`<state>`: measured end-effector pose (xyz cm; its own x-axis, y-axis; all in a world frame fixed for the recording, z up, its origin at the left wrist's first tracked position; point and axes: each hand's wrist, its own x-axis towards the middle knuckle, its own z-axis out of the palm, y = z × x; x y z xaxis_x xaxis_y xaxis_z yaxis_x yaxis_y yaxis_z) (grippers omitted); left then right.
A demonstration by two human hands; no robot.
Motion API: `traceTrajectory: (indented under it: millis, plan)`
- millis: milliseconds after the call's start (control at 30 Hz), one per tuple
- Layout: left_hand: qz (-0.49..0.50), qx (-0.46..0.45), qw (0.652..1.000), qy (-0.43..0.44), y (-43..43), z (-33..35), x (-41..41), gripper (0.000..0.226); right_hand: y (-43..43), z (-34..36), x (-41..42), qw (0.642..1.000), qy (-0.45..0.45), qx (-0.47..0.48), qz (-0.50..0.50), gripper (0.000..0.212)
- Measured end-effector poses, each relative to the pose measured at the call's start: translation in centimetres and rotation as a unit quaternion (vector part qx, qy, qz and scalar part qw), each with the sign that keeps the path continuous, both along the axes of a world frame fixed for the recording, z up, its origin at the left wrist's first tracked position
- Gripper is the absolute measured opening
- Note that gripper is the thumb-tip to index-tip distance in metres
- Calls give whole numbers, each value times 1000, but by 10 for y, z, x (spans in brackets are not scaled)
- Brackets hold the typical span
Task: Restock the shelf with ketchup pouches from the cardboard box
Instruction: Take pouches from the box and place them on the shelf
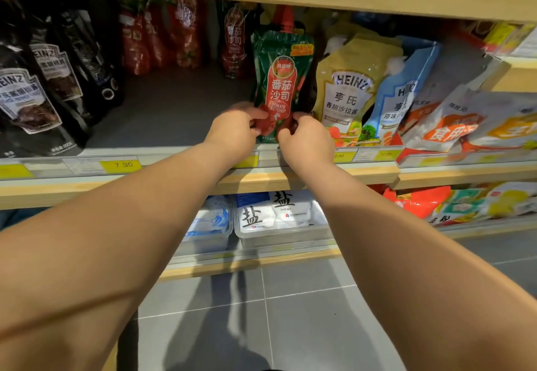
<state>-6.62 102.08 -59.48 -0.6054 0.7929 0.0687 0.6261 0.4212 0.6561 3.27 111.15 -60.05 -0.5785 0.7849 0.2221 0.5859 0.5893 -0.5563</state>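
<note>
A green and red ketchup pouch (281,80) with a red cap stands upright at the front edge of the grey shelf (162,114). My left hand (234,132) grips its lower left corner and my right hand (305,141) grips its lower right corner. Behind it, another ketchup pouch (234,42) stands deeper on the shelf, and several more red pouches (162,36) line the back. The cardboard box is out of view.
Black Heinz pouches (32,94) fill the shelf's left side. Yellow (345,88) and blue Heinz pouches (398,94) lean close on the right. Price tags (120,164) run along the front rail. Salt packs in clear bins (279,213) sit below, above a grey tiled floor (290,312).
</note>
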Motion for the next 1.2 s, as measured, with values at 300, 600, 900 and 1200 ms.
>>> traceTrajectory:
  millis: [300,600,900,1200]
  plan:
    - [27,67,996,45,-21,5,14,51,-22,2,14,998,51,4,33,28]
    - [141,128,981,-20,-165,-4,35,29,-152,-20,37,976,106,-58,181,30]
    - [226,-52,971,-66,-354,-67,7,22,-304,-77,-13,917,12,-188,352,25]
    - [318,-176,907,-214,-502,-160,-9,23,-433,-155,-59,844,-196,-311,391,27]
